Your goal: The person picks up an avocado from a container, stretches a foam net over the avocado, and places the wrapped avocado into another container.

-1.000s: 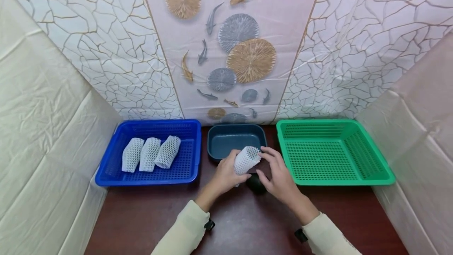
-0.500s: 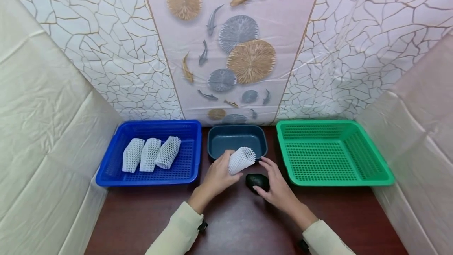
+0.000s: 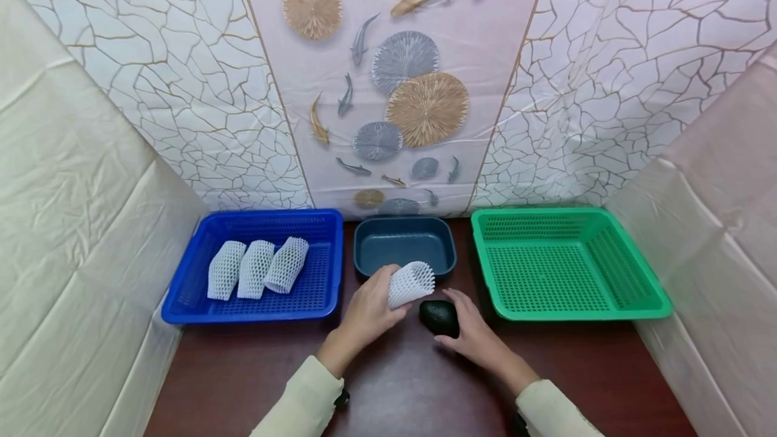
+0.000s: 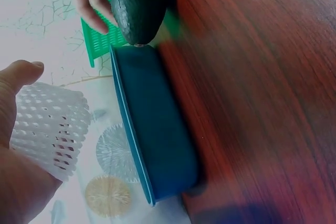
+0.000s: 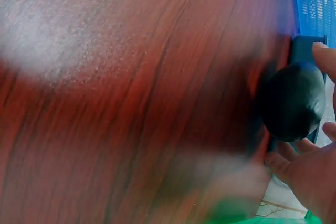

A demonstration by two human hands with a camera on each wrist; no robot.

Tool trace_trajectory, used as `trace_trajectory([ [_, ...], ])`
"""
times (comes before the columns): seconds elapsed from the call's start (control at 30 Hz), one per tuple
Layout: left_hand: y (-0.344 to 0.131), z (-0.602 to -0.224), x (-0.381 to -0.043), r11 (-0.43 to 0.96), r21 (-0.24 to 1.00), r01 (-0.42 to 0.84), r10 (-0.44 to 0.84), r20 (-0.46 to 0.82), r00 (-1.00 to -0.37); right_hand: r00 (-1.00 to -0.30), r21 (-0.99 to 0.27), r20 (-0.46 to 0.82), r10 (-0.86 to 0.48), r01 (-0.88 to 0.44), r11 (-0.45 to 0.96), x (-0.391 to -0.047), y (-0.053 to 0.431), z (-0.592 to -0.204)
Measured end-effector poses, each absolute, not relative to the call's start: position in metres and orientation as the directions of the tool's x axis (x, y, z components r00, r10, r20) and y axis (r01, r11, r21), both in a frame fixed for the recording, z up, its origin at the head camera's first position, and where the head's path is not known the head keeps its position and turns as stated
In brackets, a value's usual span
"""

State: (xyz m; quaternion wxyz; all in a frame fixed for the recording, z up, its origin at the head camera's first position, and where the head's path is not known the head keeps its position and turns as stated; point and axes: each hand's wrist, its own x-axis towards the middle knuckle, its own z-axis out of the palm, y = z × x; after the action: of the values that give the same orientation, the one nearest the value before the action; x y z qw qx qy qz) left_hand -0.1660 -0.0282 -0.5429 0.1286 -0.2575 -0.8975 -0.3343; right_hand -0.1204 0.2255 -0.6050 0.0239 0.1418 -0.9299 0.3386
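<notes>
A white foam net sleeve (image 3: 410,284) is gripped in my left hand (image 3: 369,309), its toothed mouth facing right. In the left wrist view the sleeve (image 4: 52,124) looks hollow, with the thumb along its side. A dark green avocado (image 3: 439,318) lies on the table just right of and below the sleeve. My right hand (image 3: 478,334) curls round its right side, fingers at the far edge and thumb at the near edge. The right wrist view shows the avocado (image 5: 294,102) beside those fingers. Sleeve and avocado are apart.
A blue basket (image 3: 255,317) at the left holds 3 white net-covered bundles (image 3: 257,268). Behind the hands stands a dark teal tray (image 3: 403,222). A green basket (image 3: 583,314) is at the right. Patterned cloth walls enclose the brown table (image 3: 394,383).
The sleeve and left hand have moved left and slightly down. My right hand has left the sleeve's rim and come down round the avocado, which now shows fully.
</notes>
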Motion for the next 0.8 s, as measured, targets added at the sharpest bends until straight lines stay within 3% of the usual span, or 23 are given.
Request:
trace_trajectory([
  [0.3, -0.029, -0.548, -0.166, 0.655, 0.508, 0.559, 0.367, 0.433, -0.823, -0.973, -0.636, 0.034, -0.230, -0.199, 0.745, -0.123, 0.231, -0.614],
  [0.8, -0.032, -0.548, -0.170, 0.655, 0.511, 0.557, 0.322, 0.478, -0.817, -0.954, -0.626, 0.197, -0.225, -0.299, 0.720, -0.128, 0.234, -0.597],
])
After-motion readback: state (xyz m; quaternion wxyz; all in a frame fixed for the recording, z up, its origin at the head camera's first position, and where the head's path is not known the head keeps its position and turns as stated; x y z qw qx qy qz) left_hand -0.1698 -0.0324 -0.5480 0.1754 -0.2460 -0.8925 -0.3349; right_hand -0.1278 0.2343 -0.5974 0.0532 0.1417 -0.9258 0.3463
